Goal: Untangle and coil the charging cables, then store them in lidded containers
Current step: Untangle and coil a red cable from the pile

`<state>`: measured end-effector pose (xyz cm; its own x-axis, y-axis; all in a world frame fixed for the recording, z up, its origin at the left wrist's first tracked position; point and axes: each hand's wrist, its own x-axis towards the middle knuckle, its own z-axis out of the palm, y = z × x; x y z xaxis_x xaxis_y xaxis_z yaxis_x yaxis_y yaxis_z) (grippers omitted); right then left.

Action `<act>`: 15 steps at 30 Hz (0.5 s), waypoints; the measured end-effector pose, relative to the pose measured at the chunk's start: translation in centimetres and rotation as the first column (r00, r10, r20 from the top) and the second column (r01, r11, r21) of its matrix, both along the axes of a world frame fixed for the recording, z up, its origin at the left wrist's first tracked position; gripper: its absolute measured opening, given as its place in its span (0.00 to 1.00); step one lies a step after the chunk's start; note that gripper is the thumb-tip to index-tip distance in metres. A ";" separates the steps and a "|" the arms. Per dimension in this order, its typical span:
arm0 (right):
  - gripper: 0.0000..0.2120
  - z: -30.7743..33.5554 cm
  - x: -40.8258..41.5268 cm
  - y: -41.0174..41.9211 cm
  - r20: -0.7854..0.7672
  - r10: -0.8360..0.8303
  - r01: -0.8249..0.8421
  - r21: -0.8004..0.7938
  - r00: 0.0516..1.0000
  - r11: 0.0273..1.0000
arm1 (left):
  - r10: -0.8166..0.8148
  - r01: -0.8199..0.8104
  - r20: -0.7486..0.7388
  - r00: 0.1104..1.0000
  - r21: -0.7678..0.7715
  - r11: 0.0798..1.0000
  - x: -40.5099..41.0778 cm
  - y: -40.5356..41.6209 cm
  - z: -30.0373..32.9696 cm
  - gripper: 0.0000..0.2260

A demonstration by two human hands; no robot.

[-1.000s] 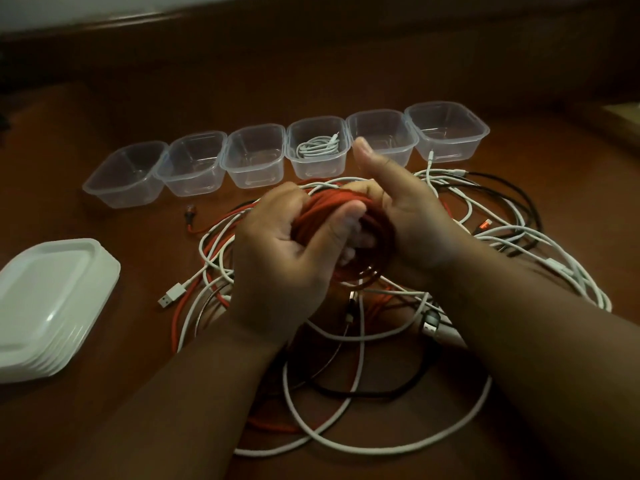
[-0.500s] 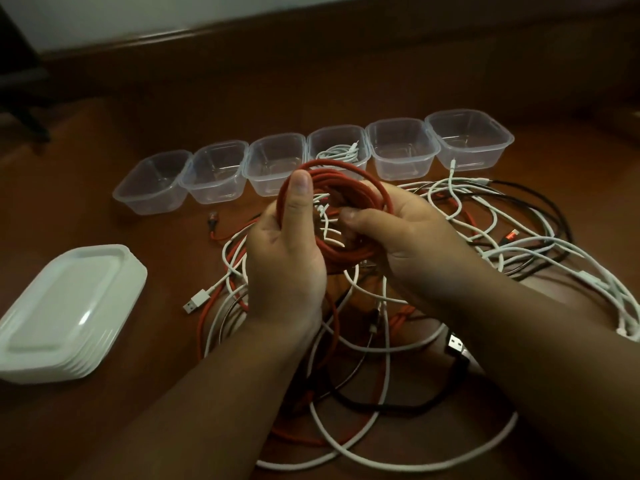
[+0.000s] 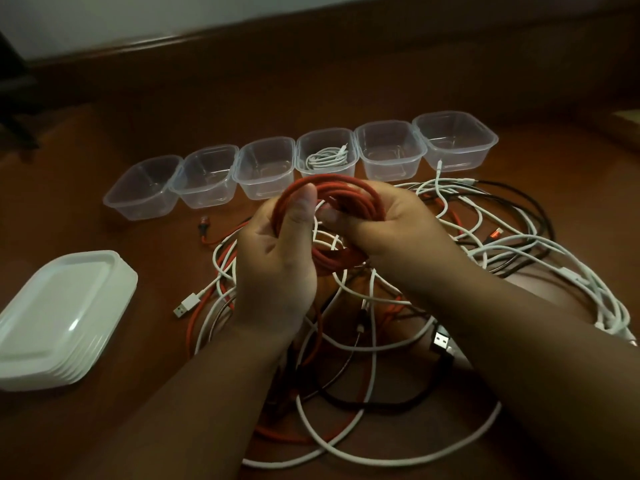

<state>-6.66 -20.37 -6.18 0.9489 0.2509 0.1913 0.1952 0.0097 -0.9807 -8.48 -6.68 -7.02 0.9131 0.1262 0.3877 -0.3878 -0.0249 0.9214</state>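
- While both hands are working above the tangle, the head view is showing the left hand (image 3: 277, 265) gripping the left side of a red cable coil (image 3: 346, 199), thumb pressing over the strands.
- The right hand (image 3: 391, 230) is curling round the coil's right side, fingers wrapping the strands.
- The coil is being held in the air, just in front of the container row.
- A tangle of white, black and red cables (image 3: 485, 258) is lying on the brown table (image 3: 104, 427) beneath the hands.
- Six clear containers (image 3: 204, 174) are sitting in a row, lidless; the fourth container (image 3: 327, 150) is holding a coiled white cable (image 3: 327, 157).
- A stack of white lids (image 3: 59, 320) is resting at left, well apart from the tangle.
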 end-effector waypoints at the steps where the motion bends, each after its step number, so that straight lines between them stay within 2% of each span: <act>1: 0.08 0.0 0.1 0.0 -0.001 0.014 -0.014 0.009 1.000 1.000 | 0.003 -0.006 -0.041 0.999 -0.071 0.997 0.0 -0.2 0.1 0.16; 4: 0.07 0.1 0.2 0.0 -0.071 0.088 -0.082 0.083 0.994 0.993 | -0.024 -0.025 -0.193 0.981 -0.252 0.967 0.0 -0.8 0.2 0.19; 7: 0.13 0.0 0.0 0.6 -0.232 0.194 -0.109 0.337 0.953 0.935 | -0.082 -0.043 -0.323 0.943 -0.361 0.932 -0.1 -1.1 0.3 0.21; 10: 0.16 0.4 -0.6 1.3 -0.336 0.258 -0.035 0.547 0.906 0.836 | -0.124 -0.045 -0.392 0.911 -0.396 0.917 -0.2 -1.4 0.1 0.22; 15: 0.11 0.5 -0.5 1.3 -0.404 0.191 0.145 0.668 0.895 0.730 | -0.162 0.014 -0.407 0.899 -0.343 0.939 -0.3 -1.8 -0.1 0.23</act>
